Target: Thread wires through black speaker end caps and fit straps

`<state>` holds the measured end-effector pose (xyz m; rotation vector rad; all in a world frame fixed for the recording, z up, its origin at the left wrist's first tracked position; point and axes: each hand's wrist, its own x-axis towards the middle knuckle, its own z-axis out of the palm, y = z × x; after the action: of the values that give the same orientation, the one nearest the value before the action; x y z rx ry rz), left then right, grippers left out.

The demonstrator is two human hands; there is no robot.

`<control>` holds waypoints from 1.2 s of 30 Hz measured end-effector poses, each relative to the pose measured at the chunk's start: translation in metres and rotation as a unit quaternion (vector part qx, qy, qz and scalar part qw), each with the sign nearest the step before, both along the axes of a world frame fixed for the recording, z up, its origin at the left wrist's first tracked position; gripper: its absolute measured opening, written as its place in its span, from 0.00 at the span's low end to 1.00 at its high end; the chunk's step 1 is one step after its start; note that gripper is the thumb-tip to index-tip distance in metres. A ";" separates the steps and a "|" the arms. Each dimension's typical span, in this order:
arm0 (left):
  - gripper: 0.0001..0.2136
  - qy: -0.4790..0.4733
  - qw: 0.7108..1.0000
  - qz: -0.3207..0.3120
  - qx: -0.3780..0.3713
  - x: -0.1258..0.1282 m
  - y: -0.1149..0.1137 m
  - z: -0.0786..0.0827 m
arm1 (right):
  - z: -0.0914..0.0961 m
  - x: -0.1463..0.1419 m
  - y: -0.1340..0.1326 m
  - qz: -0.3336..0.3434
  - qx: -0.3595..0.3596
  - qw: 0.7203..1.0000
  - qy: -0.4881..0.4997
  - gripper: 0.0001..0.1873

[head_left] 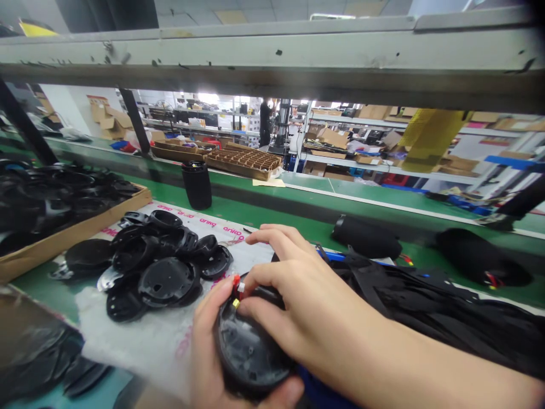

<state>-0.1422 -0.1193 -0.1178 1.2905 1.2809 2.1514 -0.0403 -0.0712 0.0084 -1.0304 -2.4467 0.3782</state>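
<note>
The person in front of me has a round black piece (pixel 255 352) between both hands, at the near right side of the white sheet (pixel 162 358) with pink lettering. The left hand (pixel 206 352) is curled round its side, digits wrapping the rim from the left and from below. The right hand (pixel 289 284) arches over the top, outer fingers spread in the air, thumb and forefinger bent close to the small red, white and yellow connectors (pixel 237 292); from here I cannot tell whether they pinch the leads or only touch beside them.

The piece looks like hard, stiff plastic, probably light enough for one hand. Its smooth face would likely let fingertips slide, so the rim seems the surer hold, with the palm round the side. The leads look thin and easily strained; I would take them by the connector housings, gently. How deep the piece is, the hands hide.

On the white sheet sits a heap of black caps (pixel 168 281). Left of the sheet stands a cardboard tray (pixel 80 230) of dark parts; beyond its far edge, an upright black cylinder (pixel 197 187); to its right, flat black strips (pixel 409 289).
</note>
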 end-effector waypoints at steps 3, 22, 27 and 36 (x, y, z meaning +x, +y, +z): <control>0.37 -0.024 1.000 -0.020 0.003 0.000 0.001 -0.001 | -0.003 0.004 -0.001 0.035 0.054 0.998 0.011 0.09; 0.34 0.005 0.999 -0.020 -0.026 0.012 -0.003 0.011 | 0.028 0.007 -0.005 0.050 0.007 0.995 -0.082 0.08; 0.35 0.021 0.999 -0.041 0.002 0.005 -0.002 0.009 | 0.024 0.008 -0.006 0.023 -0.037 0.998 -0.053 0.07; 0.36 0.012 0.999 -0.030 0.012 -0.007 0.000 -0.002 | 0.021 0.030 -0.009 0.019 -0.007 0.996 -0.083 0.12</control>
<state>-0.1495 -0.1192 -0.1197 1.3500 1.2133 2.1238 -0.0105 -0.0799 0.0298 -1.0607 -2.6166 0.3345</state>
